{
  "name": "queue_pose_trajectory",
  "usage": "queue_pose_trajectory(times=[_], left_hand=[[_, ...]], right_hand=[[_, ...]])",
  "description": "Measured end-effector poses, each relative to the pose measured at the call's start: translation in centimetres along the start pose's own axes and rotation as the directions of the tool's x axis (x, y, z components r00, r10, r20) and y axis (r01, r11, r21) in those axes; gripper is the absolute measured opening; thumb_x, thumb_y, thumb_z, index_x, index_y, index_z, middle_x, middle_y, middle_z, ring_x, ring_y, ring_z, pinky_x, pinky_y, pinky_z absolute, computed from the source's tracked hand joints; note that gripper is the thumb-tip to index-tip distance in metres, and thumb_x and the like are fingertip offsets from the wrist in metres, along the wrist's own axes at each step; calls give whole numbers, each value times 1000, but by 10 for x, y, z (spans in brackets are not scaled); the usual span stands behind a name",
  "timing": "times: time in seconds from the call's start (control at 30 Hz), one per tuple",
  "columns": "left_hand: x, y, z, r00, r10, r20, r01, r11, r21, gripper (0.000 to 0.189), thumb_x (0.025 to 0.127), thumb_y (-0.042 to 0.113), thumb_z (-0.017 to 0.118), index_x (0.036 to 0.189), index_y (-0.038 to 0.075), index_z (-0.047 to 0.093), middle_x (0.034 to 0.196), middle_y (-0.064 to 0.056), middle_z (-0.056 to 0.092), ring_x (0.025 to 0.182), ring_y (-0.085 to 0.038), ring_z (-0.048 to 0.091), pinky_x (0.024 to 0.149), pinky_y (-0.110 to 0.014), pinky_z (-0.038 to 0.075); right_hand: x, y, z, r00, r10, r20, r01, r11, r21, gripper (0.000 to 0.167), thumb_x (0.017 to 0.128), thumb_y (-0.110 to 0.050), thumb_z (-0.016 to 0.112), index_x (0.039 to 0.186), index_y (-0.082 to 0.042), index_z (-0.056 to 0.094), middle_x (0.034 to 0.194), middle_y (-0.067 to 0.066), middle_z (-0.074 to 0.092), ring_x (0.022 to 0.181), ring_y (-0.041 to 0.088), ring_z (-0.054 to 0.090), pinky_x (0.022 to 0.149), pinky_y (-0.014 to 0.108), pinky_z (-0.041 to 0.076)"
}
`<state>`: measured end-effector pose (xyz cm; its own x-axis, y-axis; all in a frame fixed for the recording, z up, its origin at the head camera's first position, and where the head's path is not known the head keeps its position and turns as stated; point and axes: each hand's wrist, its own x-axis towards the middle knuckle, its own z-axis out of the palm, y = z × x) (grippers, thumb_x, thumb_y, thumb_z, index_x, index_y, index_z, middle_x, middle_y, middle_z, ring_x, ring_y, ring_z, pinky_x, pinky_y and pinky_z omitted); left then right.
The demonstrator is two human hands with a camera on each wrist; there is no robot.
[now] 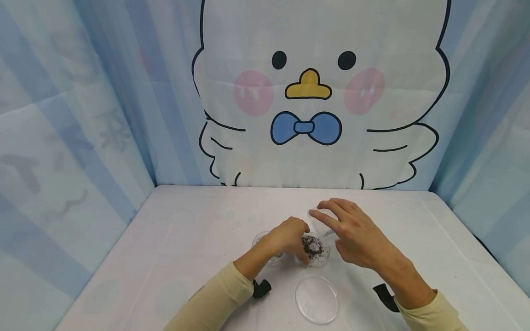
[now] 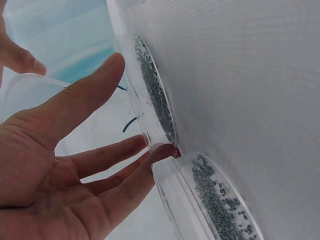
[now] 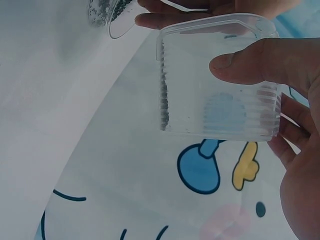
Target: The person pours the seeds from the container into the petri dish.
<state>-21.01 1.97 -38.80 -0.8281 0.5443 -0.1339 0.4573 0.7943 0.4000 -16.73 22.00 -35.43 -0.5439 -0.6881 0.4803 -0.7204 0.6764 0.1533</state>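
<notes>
My left hand (image 1: 287,238) holds a clear round petri dish (image 1: 326,259) of small dark seeds, thumb on its near side and fingers on the far side. In the left wrist view the thumb and fingertips span that dish's rim (image 2: 142,117). A second petri dish (image 1: 256,240) with dark seeds stands beside it, partly hidden under the left hand. My right hand (image 1: 358,234) grips a clear rectangular plastic box (image 3: 192,85), tilted above the right-hand dish. Dark seeds (image 3: 164,100) line one inner side of the box.
A clear round lid (image 1: 317,300) lies flat on the white table (image 1: 198,220), nearer me than the dishes. Dark straps (image 1: 262,288) show near both wrists. Behind the table hangs a curtain (image 1: 306,161) with a cartoon bird.
</notes>
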Motion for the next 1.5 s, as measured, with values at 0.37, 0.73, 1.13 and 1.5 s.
queue_pose_trajectory(times=[0.37, 0.73, 1.13, 1.5], left_hand=[[0, 1, 0, 1000, -16, -4, 16, 1000, 16, 75, 67, 28, 101, 130, 2, 70, 126, -10, 72, 122, -24, 65, 102, -32, 56], [-1, 1, 0, 1000, -10, -4, 11, 1000, 20, 75, 67, 28, 101, 130, 1, 70, 126, -9, 72, 121, -24, 65, 102, -32, 56], [-1, 2, 0, 1000, -24, 1, 24, 1000, 20, 76, 68, 29, 100, 132, 2, 69, 129, -9, 70, 125, -26, 63, 105, -34, 55], [-1, 2, -1, 1000, -13, 2, 13, 1000, 28, 76, 68, 30, 100, 132, 2, 69, 129, -9, 71, 125, -25, 63, 106, -34, 54]], right_hand=[[1, -3, 1, 1000, -15, 4, 15, 1000, 3, 89, 56, 10, 90, 138, -14, 64, 135, 12, 62, 126, 39, 58, 107, 57, 50], [0, -3, 2, 1000, -13, 2, 13, 1000, -8, 89, 55, 10, 91, 137, -13, 65, 134, 12, 63, 126, 38, 58, 108, 57, 49], [0, -1, 2, 1000, -11, 3, 11, 1000, -12, 88, 56, 11, 89, 137, -13, 65, 134, 12, 63, 126, 38, 58, 108, 56, 49], [0, 0, 2, 1000, 13, 13, -13, 1000, -19, 86, 57, 10, 89, 136, -13, 66, 134, 13, 63, 126, 39, 59, 108, 57, 50]])
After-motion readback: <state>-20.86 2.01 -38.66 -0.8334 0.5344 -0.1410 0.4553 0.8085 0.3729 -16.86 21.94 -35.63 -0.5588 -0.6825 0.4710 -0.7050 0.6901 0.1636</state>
